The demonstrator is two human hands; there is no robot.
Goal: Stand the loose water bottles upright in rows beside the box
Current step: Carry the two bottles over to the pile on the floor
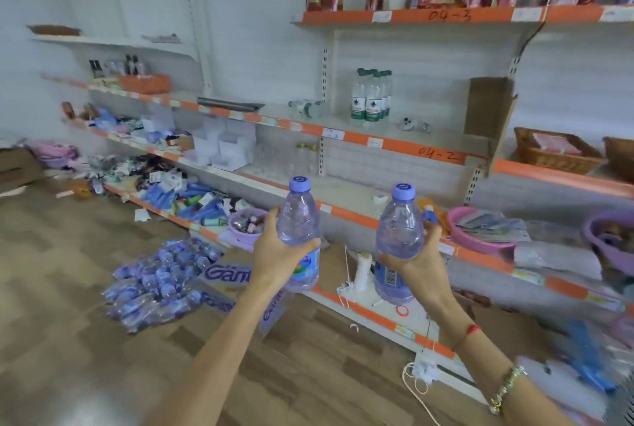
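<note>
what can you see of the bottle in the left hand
The bottle is clear plastic with a purple tint, a purple screw cap on and a blue label round its lower half. It looks full. It is held about upright in the air before the shelves, the left hand gripping its middle, over part of the label.

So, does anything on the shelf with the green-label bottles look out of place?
Yes. One clear bottle lies on its side left of the upright green-label bottles, and the cardboard box stands open, its flap hanging out.
</note>
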